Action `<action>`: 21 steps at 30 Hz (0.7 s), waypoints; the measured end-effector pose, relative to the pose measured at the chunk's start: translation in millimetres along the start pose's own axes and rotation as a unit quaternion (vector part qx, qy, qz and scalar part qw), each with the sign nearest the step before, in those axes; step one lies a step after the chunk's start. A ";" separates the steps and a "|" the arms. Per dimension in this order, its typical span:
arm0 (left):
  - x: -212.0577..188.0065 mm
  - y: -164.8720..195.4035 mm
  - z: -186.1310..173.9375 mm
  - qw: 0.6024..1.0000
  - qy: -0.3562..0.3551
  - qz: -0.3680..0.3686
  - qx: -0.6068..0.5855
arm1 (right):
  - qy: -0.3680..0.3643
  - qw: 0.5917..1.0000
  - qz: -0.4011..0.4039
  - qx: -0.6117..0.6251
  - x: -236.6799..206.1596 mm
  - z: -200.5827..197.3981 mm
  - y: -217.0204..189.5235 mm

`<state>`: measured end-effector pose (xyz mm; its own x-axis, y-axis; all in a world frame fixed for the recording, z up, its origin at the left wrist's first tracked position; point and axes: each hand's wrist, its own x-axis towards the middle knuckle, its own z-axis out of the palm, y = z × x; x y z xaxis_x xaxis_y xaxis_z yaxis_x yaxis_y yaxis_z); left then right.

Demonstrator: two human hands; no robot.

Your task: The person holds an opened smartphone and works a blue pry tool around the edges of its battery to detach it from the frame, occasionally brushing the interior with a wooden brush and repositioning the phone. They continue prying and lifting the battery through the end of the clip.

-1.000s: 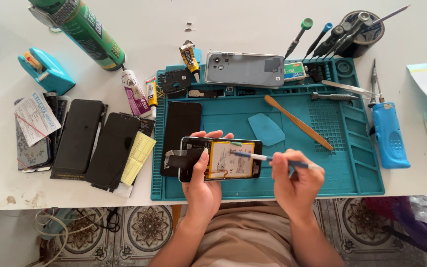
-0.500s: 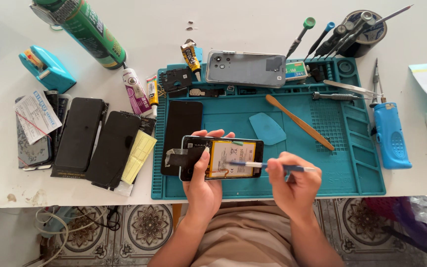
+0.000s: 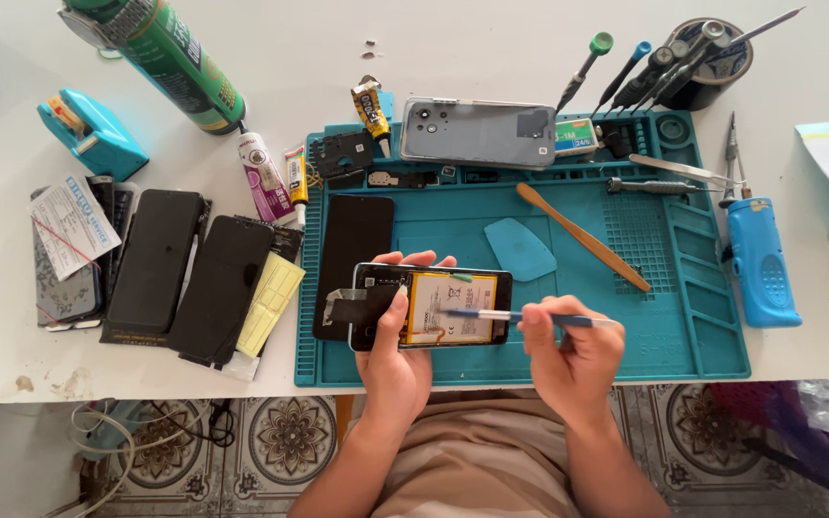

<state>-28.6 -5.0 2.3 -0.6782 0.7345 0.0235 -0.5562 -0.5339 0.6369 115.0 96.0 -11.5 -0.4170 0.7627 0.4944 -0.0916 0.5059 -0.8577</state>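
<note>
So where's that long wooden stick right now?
In the head view the wooden stick lies slanted on the teal work mat, right of centre, just right of the blue pick and beyond the right hand.

Two bare forearms are seen, with no sleeves, watch, rings or gloves worn. The left hand (image 3: 395,360) and right hand (image 3: 568,360) are uncovered. A beige garment is worn below the wrists.
</note>
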 end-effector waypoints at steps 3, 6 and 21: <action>0.0 -0.4 0.8 1.000 0.014 -0.008 0.009 | 0.042 0.998 0.028 -0.048 1.3 -0.1 0.8; 0.2 -0.2 0.6 1.000 0.004 -0.009 0.008 | 0.042 0.998 0.007 -0.050 1.5 0.8 1.4; 0.3 -1.6 -0.8 1.000 0.006 -0.001 0.003 | 0.026 0.997 0.001 -0.068 0.3 -0.5 3.1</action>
<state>-28.3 -4.3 0.7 -0.6834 0.7300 0.0125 -0.5543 -0.5299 0.6418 115.0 98.0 -13.9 -0.3695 0.7814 0.5029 0.0336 0.5521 -0.8331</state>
